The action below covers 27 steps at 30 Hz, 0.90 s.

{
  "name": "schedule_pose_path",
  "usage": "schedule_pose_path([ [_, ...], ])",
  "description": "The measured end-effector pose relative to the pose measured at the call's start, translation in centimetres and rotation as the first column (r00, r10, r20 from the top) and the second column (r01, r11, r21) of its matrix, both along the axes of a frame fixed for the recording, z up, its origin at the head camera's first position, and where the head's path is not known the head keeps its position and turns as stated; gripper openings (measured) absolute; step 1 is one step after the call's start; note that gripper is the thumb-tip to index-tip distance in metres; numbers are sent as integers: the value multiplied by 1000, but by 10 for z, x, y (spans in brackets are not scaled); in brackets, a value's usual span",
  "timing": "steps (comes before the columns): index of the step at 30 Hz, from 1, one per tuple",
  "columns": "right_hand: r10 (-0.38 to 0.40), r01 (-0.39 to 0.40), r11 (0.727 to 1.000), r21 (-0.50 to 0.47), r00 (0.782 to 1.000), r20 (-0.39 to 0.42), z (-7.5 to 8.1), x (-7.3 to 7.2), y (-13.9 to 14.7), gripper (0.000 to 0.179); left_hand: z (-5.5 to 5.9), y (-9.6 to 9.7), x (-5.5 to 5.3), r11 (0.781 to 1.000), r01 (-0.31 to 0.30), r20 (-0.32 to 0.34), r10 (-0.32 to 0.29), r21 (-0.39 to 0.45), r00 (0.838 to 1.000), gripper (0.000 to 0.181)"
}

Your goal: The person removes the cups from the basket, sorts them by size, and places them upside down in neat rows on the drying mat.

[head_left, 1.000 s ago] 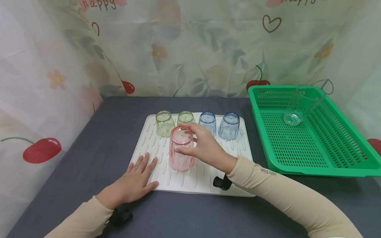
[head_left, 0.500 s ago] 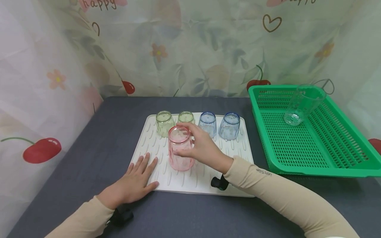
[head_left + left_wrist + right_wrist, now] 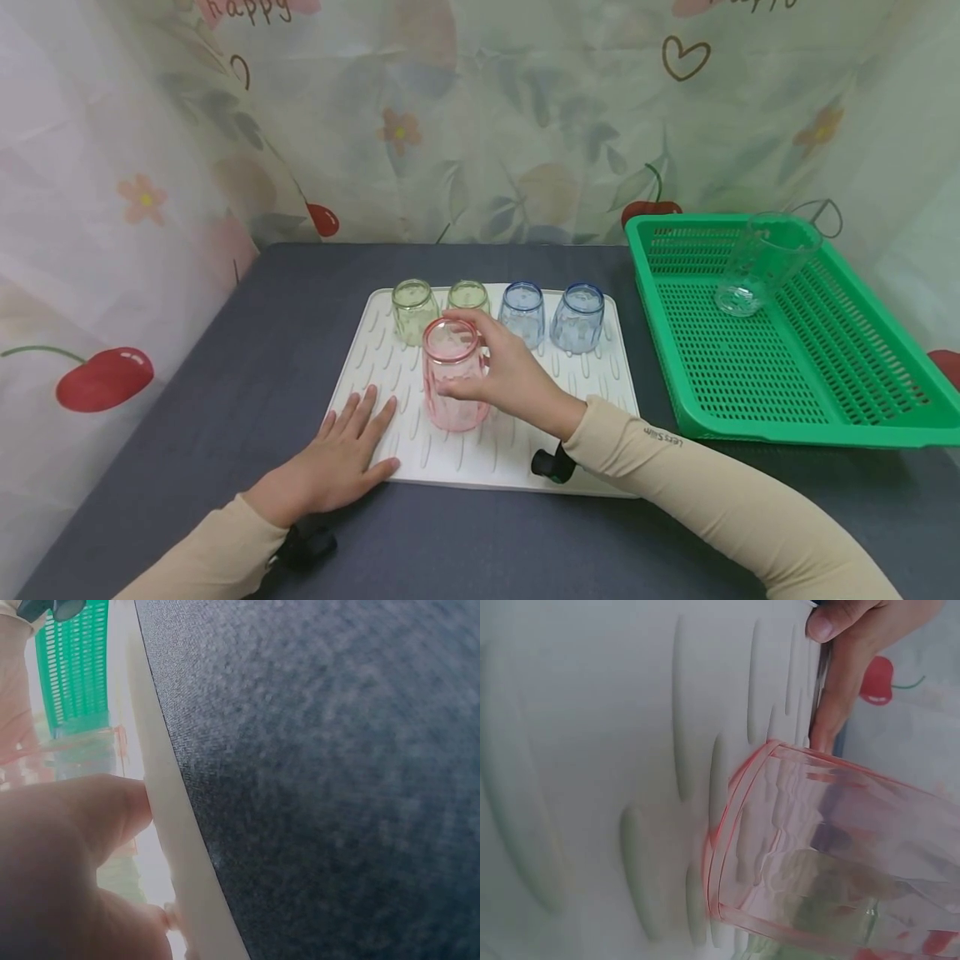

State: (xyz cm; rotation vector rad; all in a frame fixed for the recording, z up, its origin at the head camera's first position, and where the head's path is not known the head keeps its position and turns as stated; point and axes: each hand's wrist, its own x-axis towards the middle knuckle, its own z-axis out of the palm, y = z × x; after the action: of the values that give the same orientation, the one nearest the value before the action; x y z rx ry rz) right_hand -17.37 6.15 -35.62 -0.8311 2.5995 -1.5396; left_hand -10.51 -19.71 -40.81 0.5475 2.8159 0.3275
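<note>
A clear pink glass (image 3: 452, 379) stands upside down on the white ribbed drying mat (image 3: 420, 454), near its middle. My right hand (image 3: 517, 371) grips it from the right, thumb in front and fingers behind, the fingers partly hidden by the glass. The right wrist view shows the wide rim of the pink glass (image 3: 739, 832) down at the mat's ribs. My left hand (image 3: 333, 462) rests flat with spread fingers on the mat's front left corner. Along the mat's back stand two green glasses (image 3: 415, 315) and two blue glasses (image 3: 577, 321), all inverted.
A green plastic basket (image 3: 667, 367) stands on the dark tabletop (image 3: 300, 333) to the right. Inside it, a clear glass mug (image 3: 765, 258) leans against the back right side, its handle sticking out over the rim. A printed curtain (image 3: 495, 125) hangs behind.
Over the last second, the top of the pink glass and my right hand have shifted slightly left. My left hand and the other glasses stay where they were.
</note>
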Motion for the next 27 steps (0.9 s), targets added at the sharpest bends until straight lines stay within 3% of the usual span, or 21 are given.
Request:
schedule_pose_path([
  [4, 10, -10, 1000, -4, 1000, -1, -1, 0, -1, 81, 0, -1, 0, 1000, -3, 6, 3, -5, 1000, 81],
  [12, 8, -8, 1000, 25, 999, -32, -1, 0, -1, 82, -11, -2, -4, 1000, -9, -16, 9, -7, 1000, 79],
  [20, 24, -23, 999, 32, 999, -40, 1, -1, 2, 83, -5, -1, -3, 1000, -13, 22, 13, -5, 1000, 82],
  [27, 27, -27, 999, 17, 1000, -13, 4, -2, 3, 85, -8, -1, -6, 1000, -18, 18, 18, -17, 1000, 80],
])
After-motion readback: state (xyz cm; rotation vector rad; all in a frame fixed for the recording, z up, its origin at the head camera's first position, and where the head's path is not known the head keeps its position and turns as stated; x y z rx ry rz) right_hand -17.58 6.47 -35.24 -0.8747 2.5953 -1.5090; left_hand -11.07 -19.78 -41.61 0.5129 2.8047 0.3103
